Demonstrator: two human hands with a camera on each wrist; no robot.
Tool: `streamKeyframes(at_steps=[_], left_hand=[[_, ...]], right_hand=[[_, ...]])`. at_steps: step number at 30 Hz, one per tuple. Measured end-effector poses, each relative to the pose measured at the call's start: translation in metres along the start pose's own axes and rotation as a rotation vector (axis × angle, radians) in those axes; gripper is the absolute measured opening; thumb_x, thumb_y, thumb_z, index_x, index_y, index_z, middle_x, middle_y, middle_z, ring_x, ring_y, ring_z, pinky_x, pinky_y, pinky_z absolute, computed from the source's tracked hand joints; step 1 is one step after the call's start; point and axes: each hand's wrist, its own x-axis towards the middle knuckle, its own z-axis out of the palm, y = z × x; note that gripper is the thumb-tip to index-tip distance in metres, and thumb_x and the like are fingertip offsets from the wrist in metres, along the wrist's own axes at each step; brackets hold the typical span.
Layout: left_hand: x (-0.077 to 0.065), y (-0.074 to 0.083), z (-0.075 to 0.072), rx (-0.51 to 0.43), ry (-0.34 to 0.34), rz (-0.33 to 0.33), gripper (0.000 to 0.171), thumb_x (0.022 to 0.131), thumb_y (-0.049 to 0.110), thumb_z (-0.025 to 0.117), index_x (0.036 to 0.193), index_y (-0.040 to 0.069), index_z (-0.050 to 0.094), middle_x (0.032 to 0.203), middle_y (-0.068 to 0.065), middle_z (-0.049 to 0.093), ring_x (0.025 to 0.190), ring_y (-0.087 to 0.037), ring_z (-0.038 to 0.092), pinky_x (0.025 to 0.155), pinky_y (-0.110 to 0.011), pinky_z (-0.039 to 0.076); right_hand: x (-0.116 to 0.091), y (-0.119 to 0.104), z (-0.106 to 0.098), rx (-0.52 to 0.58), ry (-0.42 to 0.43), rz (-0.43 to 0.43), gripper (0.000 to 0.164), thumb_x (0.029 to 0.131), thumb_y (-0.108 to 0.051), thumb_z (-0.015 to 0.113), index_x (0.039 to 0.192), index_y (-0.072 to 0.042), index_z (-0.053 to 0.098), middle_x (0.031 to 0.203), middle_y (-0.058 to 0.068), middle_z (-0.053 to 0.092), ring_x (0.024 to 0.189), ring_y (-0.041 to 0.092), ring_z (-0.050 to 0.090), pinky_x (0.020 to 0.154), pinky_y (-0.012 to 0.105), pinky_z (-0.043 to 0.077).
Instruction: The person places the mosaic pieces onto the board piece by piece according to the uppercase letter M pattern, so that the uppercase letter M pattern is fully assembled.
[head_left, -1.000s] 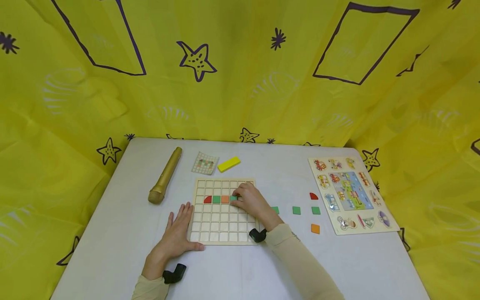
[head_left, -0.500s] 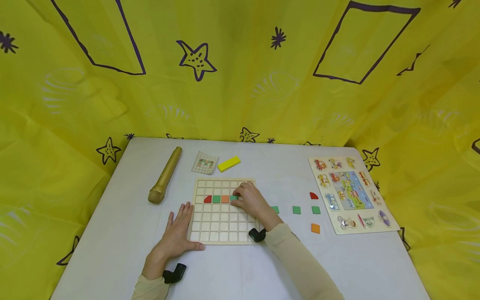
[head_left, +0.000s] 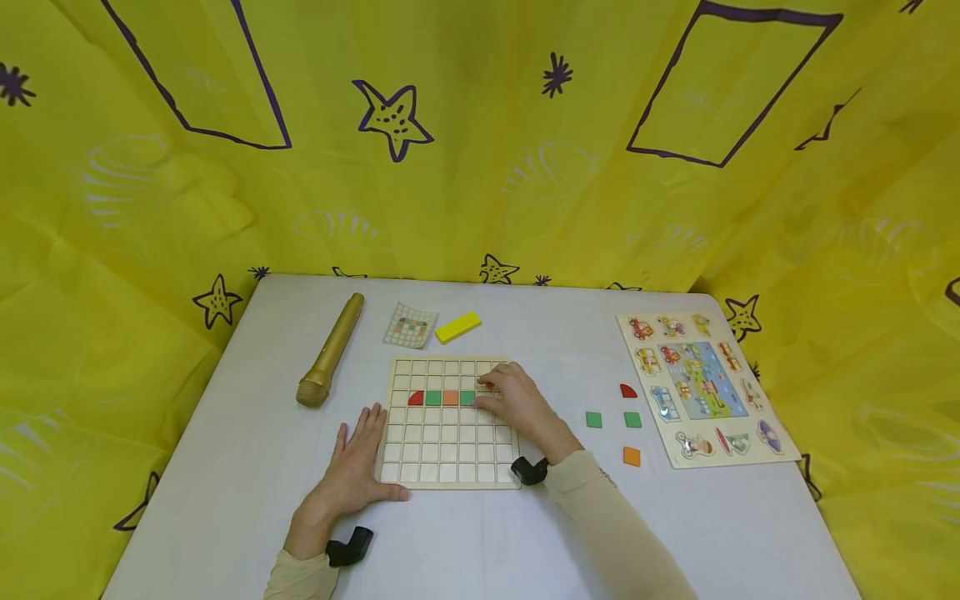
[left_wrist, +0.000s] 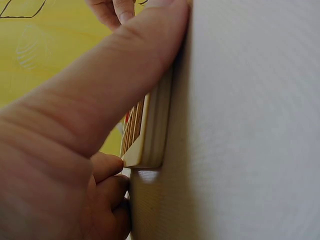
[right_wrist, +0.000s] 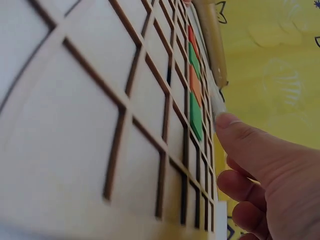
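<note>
A wooden grid board (head_left: 447, 454) lies on the table with a row of tiles in its cells. From the left, the row holds a red quarter-round tile (head_left: 416, 399), a green square tile (head_left: 432, 398), an orange one (head_left: 450, 398) and another green square tile (right_wrist: 195, 116). My right hand (head_left: 525, 408) hovers just right of that last green tile, thumb and fingers apart and holding nothing. My left hand (head_left: 356, 467) rests at the board's left side with fingers spread along it. Its thumb (left_wrist: 115, 75) lies along the front edge of the board.
Right of the board lie a red quarter-round tile (head_left: 627, 391), green squares (head_left: 632, 420) and an orange square (head_left: 632, 457). A picture puzzle (head_left: 750, 446) is farther right. Behind the board are a gold microphone (head_left: 330, 350), a pattern card (head_left: 410, 326) and a yellow block (head_left: 458, 327).
My right hand has let go of the green tile and shifted slightly right, leaving it in its cell beside the orange one. My left hand has stayed put.
</note>
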Motion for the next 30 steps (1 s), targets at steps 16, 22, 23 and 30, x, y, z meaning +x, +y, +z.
streamKeyframes(at_steps=[16,22,23,30], left_hand=[[0.000,0.000,0.000,-0.001,0.003,0.000,0.137,0.054,0.054,0.090,0.152,-0.008,0.016,0.159,-0.023,0.010,0.146,-0.038,0.002,0.111,-0.060,-0.005],[0.001,0.000,0.000,0.008,-0.004,-0.002,0.137,0.055,0.054,0.090,0.152,-0.009,0.015,0.159,-0.023,0.010,0.146,-0.038,0.002,0.111,-0.060,-0.005],[0.001,0.000,0.000,0.010,-0.005,-0.001,0.137,0.055,0.054,0.090,0.152,-0.009,0.015,0.159,-0.023,0.009,0.146,-0.038,0.002,0.111,-0.060,-0.005],[0.001,0.001,-0.001,0.012,-0.009,0.000,0.137,0.055,0.053,0.090,0.151,-0.009,0.015,0.159,-0.023,0.009,0.146,-0.038,0.002,0.111,-0.060,-0.005]], right_hand=[[-0.028,0.041,-0.049,0.057,0.132,0.114,0.037,0.087,-0.024,0.076,0.116,-0.002,0.070,0.103,0.006,0.067,0.094,0.024,0.053,0.079,0.039,0.047],[-0.039,0.061,-0.067,0.025,0.182,0.135,0.037,0.087,-0.022,0.076,0.115,0.000,0.070,0.101,0.009,0.067,0.089,0.026,0.051,0.075,0.038,0.045],[-0.041,0.063,-0.071,0.021,0.192,0.141,0.037,0.087,-0.021,0.076,0.115,0.001,0.070,0.100,0.010,0.067,0.089,0.026,0.051,0.074,0.039,0.045],[-0.059,0.085,-0.090,0.005,0.235,0.211,0.037,0.088,-0.020,0.075,0.117,0.001,0.068,0.099,0.010,0.065,0.088,0.027,0.051,0.073,0.039,0.043]])
